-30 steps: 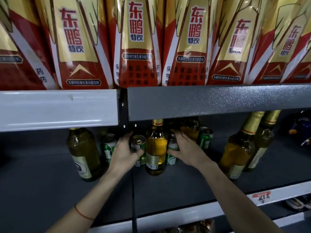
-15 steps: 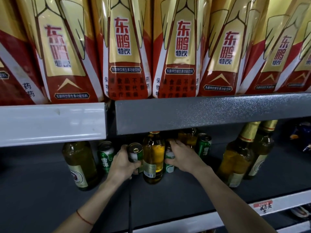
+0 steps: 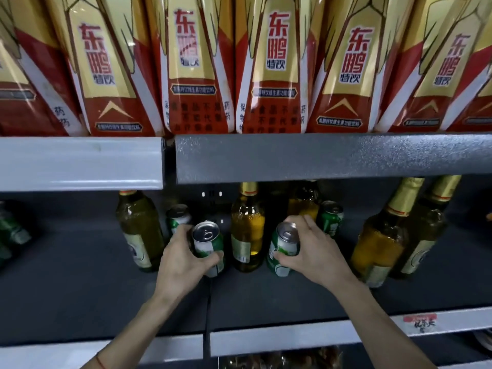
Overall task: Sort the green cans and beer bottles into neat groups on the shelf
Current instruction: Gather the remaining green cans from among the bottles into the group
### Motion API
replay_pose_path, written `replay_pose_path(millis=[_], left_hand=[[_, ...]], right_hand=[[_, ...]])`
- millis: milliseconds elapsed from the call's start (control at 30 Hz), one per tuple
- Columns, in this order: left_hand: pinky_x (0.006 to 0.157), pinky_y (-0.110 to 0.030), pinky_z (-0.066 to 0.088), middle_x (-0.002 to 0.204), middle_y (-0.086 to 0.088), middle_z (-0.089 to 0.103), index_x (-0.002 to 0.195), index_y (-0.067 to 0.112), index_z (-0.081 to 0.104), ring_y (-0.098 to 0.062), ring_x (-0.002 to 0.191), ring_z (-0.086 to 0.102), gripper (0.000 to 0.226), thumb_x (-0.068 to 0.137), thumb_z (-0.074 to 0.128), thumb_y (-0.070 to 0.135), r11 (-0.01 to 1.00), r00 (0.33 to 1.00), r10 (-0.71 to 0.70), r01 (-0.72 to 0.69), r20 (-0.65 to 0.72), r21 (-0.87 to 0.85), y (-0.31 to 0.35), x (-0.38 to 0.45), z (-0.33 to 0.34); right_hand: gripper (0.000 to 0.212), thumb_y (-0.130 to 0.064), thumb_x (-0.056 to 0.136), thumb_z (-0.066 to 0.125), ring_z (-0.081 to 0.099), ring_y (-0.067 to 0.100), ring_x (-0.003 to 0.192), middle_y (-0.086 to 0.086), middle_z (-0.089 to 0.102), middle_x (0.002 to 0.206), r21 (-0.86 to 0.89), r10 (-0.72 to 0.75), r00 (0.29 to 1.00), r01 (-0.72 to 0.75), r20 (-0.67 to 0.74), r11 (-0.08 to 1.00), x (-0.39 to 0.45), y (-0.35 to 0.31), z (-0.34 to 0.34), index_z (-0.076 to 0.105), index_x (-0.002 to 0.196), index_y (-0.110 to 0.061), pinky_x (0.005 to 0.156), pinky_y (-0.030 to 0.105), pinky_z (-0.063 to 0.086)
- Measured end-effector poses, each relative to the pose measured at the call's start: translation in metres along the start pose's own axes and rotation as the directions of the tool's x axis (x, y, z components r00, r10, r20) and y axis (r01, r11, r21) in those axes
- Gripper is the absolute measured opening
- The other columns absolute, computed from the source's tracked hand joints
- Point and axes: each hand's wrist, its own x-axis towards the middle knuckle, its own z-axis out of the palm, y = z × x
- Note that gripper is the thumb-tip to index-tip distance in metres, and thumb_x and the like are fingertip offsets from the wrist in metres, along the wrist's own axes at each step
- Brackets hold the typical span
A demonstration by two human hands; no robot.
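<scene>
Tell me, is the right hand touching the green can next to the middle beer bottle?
Touching. The head view shows the right hand wrapped around the green can, thumb across its front and fingers curled over its far side by the rim.

The cans (image 3: 207, 245) have shiny metal tops, the beer bottles (image 3: 247, 230) are glossy glass with gold foil necks, and the shelf (image 3: 292, 296) is matt dark metal

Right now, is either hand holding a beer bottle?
No. The left hand grips one green can and the right hand grips another green can; the bottle between them stands untouched.
</scene>
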Motion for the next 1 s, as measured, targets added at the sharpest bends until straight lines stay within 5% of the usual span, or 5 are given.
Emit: replay_pose_path(millis=[200,400,600,833,1000], left_hand=[[0.066,-0.015,0.044,0.093,0.016,0.067,0.096,0.039,0.047,0.01,0.09,0.059,0.059,0.054,0.083,0.061,0.997,0.994,-0.04,0.032,-0.098,-0.075,0.015,-0.046,-0.041],[0.065,-0.027,0.047,0.097,0.024,0.068,0.092,0.041,0.046,-0.004,0.081,0.062,0.055,0.056,0.084,0.056,0.995,0.968,-0.074,0.056,-0.239,-0.079,-0.001,-0.087,-0.106],[0.062,-0.028,0.047,0.092,0.02,0.067,0.095,0.03,0.045,-0.006,0.076,0.062,0.06,0.055,0.08,0.058,0.995,0.914,-0.095,0.103,-0.395,-0.001,-0.044,-0.13,-0.21],[0.072,-0.036,0.052,0.097,0.012,0.068,0.106,0.019,0.051,-0.002,0.086,0.063,0.07,0.059,0.077,0.064,0.98,0.852,-0.136,0.192,-0.505,0.06,-0.104,-0.177,-0.351],[0.067,-0.012,0.045,0.105,0.023,0.065,0.108,0.027,0.05,0.012,0.094,0.06,0.067,0.058,0.077,0.063,0.969,0.84,-0.145,0.227,-0.522,0.095,-0.14,-0.189,-0.418]], right_hand=[[0.059,-0.062,0.07,0.075,0.059,0.013,0.094,-0.02,0.041,0.11,0.16,-0.122,0.991,0.128,-0.046,0.979,-0.03,-0.034,-0.014,0.04,0.115,-0.045,0.082,0.042,0.053],[0.061,-0.064,0.069,0.077,0.055,-0.001,0.1,-0.028,0.043,0.116,0.337,-0.313,0.949,0.308,-0.038,0.89,-0.038,-0.105,0.002,0.044,0.117,-0.048,0.082,0.035,0.051],[0.06,-0.065,0.065,0.075,0.052,-0.01,0.105,-0.03,0.047,0.116,0.427,-0.451,0.892,0.42,-0.031,0.801,-0.033,-0.215,0.052,0.044,0.114,-0.05,0.078,0.02,0.045],[0.055,-0.05,0.066,0.081,0.055,-0.006,0.105,-0.025,0.051,0.114,0.547,-0.544,0.839,0.445,0.022,0.709,-0.038,-0.37,0.131,0.05,0.11,-0.048,0.083,0.025,0.045],[0.054,-0.048,0.064,0.079,0.054,-0.008,0.105,-0.03,0.049,0.115,0.588,-0.57,0.821,0.448,0.028,0.674,-0.037,-0.441,0.168,0.05,0.111,-0.047,0.078,0.018,0.044]])
